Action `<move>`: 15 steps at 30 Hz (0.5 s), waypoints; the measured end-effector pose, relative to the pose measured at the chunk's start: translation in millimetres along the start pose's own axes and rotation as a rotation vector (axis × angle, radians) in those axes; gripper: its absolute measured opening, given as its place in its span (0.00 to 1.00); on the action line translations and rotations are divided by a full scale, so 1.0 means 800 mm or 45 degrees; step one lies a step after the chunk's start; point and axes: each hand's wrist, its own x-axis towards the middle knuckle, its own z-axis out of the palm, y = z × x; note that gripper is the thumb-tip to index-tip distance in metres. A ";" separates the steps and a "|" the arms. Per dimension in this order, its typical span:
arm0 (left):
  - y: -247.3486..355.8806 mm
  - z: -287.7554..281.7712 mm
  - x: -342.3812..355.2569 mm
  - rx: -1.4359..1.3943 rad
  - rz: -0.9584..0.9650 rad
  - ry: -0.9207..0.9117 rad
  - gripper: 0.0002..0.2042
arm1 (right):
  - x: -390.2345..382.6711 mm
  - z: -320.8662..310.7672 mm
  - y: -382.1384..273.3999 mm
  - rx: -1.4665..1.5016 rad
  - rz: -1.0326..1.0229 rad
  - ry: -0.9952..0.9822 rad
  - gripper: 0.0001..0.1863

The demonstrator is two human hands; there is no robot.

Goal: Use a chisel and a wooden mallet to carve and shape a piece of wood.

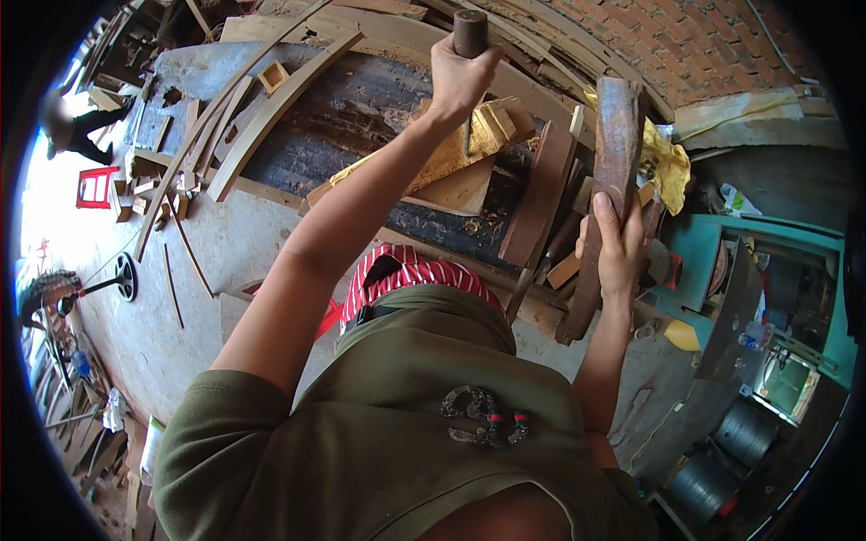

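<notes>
My left hand (460, 81) is closed around the dark round handle of a chisel (470, 34), held upright above the bench. Its thin metal shank runs down below the fist to a yellowish carved wood piece (492, 126); whether the tip touches the wood I cannot tell. Under that piece lies a flat pale board (456, 187). On the right, my right hand (617, 239) grips a long, thick bar of brown wood (619, 135), raised and nearly upright, with the thumb along its face. A reddish-brown plank (539, 194) lies between the carved piece and the bar.
The dark, rough workbench (298, 117) stretches across in front of me. Curved wood strips (280, 113) and a small square wooden box (273, 77) lie at its left. A yellow bag (666, 167) and a teal cabinet (696, 261) are at the right. A person (77, 126) is far left.
</notes>
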 end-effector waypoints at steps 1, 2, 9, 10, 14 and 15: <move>0.001 -0.003 0.002 0.060 0.031 0.005 0.09 | -0.002 0.000 0.004 -0.015 0.020 0.004 0.16; 0.001 -0.005 -0.002 0.108 0.016 -0.053 0.10 | -0.002 0.002 0.010 0.013 0.041 0.001 0.16; 0.022 0.042 -0.049 0.150 0.175 -0.167 0.09 | 0.008 -0.003 -0.001 0.007 -0.086 0.016 0.20; 0.017 0.045 -0.051 0.229 0.196 -0.195 0.10 | 0.012 -0.001 -0.008 0.005 -0.103 0.013 0.19; 0.010 0.060 -0.066 0.325 0.208 -0.312 0.13 | 0.024 -0.007 -0.050 0.147 -0.228 0.018 0.15; 0.007 0.063 -0.072 0.364 0.252 -0.331 0.14 | 0.027 -0.007 -0.063 0.154 -0.311 0.072 0.13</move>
